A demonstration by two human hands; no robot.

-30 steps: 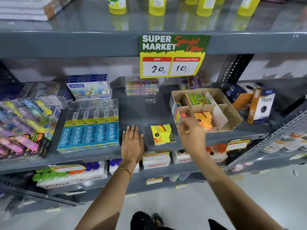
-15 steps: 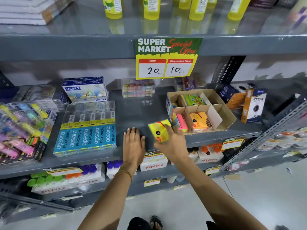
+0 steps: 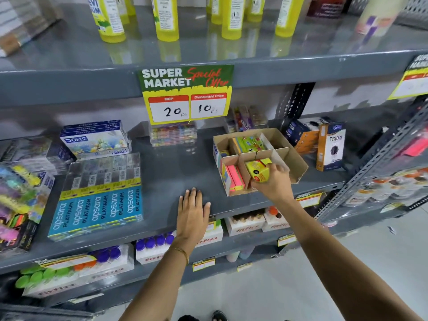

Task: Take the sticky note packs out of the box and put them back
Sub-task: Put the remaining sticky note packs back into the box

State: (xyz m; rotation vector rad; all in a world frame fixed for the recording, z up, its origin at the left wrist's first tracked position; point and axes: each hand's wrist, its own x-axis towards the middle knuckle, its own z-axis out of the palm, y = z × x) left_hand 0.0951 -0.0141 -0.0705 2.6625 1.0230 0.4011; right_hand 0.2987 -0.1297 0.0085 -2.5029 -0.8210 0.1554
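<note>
Right hand: the right hand (image 3: 274, 181) is wrapped around a yellow sticky note pack (image 3: 258, 171), fingers closed on it. It holds the pack tilted, low end first, most likely so it can slide down into a slot.
Where the pack is: at the front middle slot of the cardboard box (image 3: 294, 156), partly in, beside the pink sticky notes (image 3: 235, 179).
Left hand: the left hand (image 3: 193, 213) lies flat and open on the gray shelf (image 3: 166, 167), holding nothing. It may be steadying the person.
How the pack looks: small, bright yellow, with a red patch and a dark round mark.
Still in the box: a green pack (image 3: 251, 144) at the back.
</note>
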